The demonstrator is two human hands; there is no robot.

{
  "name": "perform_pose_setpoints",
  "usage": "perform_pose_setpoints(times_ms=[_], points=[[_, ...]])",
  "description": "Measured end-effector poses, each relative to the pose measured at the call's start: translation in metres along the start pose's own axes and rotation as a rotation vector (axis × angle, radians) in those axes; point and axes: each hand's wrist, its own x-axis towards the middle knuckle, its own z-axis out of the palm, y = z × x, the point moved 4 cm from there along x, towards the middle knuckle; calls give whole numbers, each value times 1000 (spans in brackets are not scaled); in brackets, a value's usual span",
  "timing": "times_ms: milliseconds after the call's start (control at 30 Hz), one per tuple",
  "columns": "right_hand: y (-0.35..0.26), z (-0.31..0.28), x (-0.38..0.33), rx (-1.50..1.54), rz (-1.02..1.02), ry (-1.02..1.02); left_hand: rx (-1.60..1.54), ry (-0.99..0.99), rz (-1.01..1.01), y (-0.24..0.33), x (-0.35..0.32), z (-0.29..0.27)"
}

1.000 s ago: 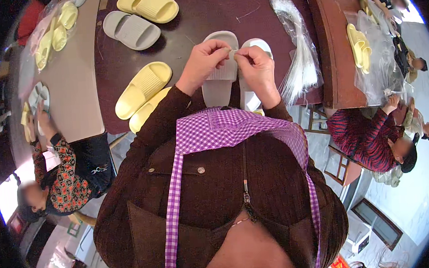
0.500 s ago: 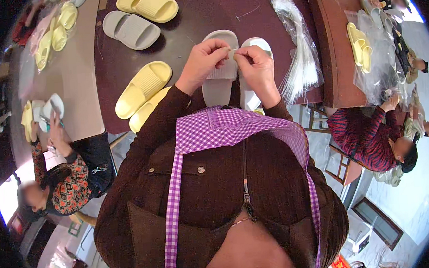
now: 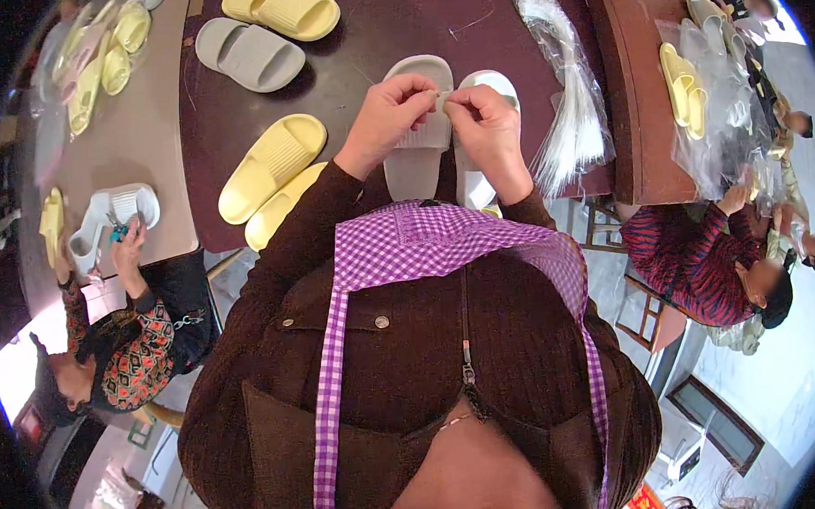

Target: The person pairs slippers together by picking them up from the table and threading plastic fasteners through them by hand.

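My left hand [image 3: 383, 121] and my right hand [image 3: 492, 137] meet fingertip to fingertip above a pair of slide slippers. Both pinch at a tiny pale thing, perhaps a thin strand, too small to make out. Below and between them lies a grey slide slipper [image 3: 411, 178], its ribbed strap partly covered by my left hand. A second, paler slipper [image 3: 475, 190] stands beside it, mostly hidden under my right hand. To the right, a bundle of thin clear strands [image 3: 575, 123] lies fanned out in a plastic sleeve.
On the dark table [image 3: 358, 57] at left are yellow slippers [image 3: 276, 167], a grey pair [image 3: 251, 54] and another yellow pair [image 3: 282, 10]. A co-worker at left holds a teal-handled tool [image 3: 124, 230] by pale slippers. Another sits at right near bagged slippers [image 3: 685, 88].
My hands stay almost still, pinched together over the slippers. At left, the co-worker's pale slippers now lie lower on the table, with the teal-handled tool beside them.
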Motion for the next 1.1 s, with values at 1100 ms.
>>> perform_pose_setpoints(times_ms=[1100], points=[[88, -9, -13, -232, 59, 3, 330, 298, 89, -73, 38, -51]])
